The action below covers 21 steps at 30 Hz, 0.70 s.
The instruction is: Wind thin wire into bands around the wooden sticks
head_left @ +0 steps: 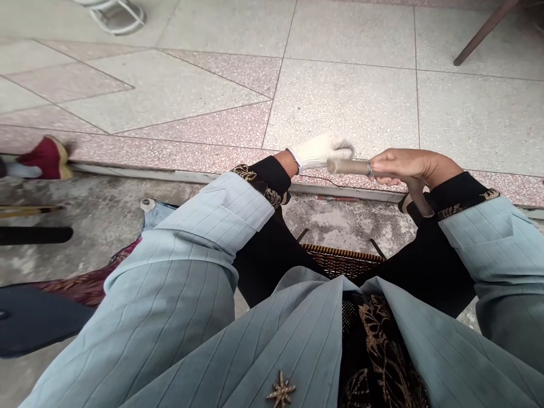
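My left hand (321,152) wears a white knitted glove, its fingers curled; whether anything is inside them is hidden. My bare right hand (402,163) is closed around a curved tool that looks like a sickle, close to the metal ring where its pale handle (351,166) begins. That handle points left and its end lies right by the glove; I cannot tell if they touch. The tool's flat curved part (420,197) bends down below my right wrist, partly hidden by the hand. Both hands are over the pink edge of the tiled floor, in front of my knees.
Under me is a woven seat (344,260). A raised tiled step (340,96) runs across the front, with rough concrete below. At left are another person's red shoe (45,158) and a dark blue board-like surface (38,320). White stool legs (117,17) stand at the far left.
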Tool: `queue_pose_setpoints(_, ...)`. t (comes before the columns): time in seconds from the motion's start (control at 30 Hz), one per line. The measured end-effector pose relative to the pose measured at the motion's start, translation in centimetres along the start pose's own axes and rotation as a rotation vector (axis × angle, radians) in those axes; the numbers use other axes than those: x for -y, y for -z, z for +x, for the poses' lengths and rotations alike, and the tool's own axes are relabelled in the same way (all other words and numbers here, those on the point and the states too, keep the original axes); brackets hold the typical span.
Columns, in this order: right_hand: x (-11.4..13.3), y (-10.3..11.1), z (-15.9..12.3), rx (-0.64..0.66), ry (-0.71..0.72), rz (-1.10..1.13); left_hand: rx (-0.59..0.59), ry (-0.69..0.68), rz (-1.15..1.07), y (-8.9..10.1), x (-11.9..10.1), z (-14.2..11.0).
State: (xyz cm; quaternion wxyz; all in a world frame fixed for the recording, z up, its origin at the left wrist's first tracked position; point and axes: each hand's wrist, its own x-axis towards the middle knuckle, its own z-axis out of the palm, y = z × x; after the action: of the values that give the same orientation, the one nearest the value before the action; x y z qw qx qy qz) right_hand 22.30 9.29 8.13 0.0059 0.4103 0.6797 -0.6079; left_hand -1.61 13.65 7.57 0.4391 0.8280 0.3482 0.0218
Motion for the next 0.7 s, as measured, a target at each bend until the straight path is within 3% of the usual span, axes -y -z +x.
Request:
queue_pose_setpoints(0.1, -1.3, 0.0, 1.1, 0.093, -0.086, -0.227, -0.042, -0.024, 0.144, 0.1, 0.2, 0.1)
queue_pose_setpoints(0.17, -1.9, 0.1, 1.9, 0.049, -0.131, -0.353, -0.052, -0.055, 0.204, -0.3, 0.3, 0.3)
queue_pose_setpoints(0.27, -2.2, 0.2, 2.6, -0.119, -0.266, -0.543, -0.032, -0.057, 0.142, -0.9, 0.0, 0.4)
queue_pose_setpoints(0.4, -1.9, 0.5, 2.8, -0.465, -0.404, -0.681, 0.032, -0.024, -0.031, -1.6, -0.8, 0.0)
queue_pose_setpoints(0.47, -1.5, 0.6, 2.5, -0.608, -0.362, -0.581, 0.039, -0.04, -0.11, -1.9, -0.7, -0.1)
queue_pose_setpoints(0.53, -0.8, 0.5, 1.9, -0.646, -0.256, -0.353, 0.041, -0.052, -0.157, -2.2, -0.2, 0.0)
queue_pose_setpoints(0.6, -0.1, 0.4, 1.0, -0.585, -0.13, -0.107, 0.047, -0.058, -0.163, -2.3, 0.4, 0.2)
queue_pose_setpoints(0.7, 0.7, 0.0, 0.2, -0.463, -0.017, 0.065, 0.049, -0.071, -0.145, -2.2, 0.9, 0.4)
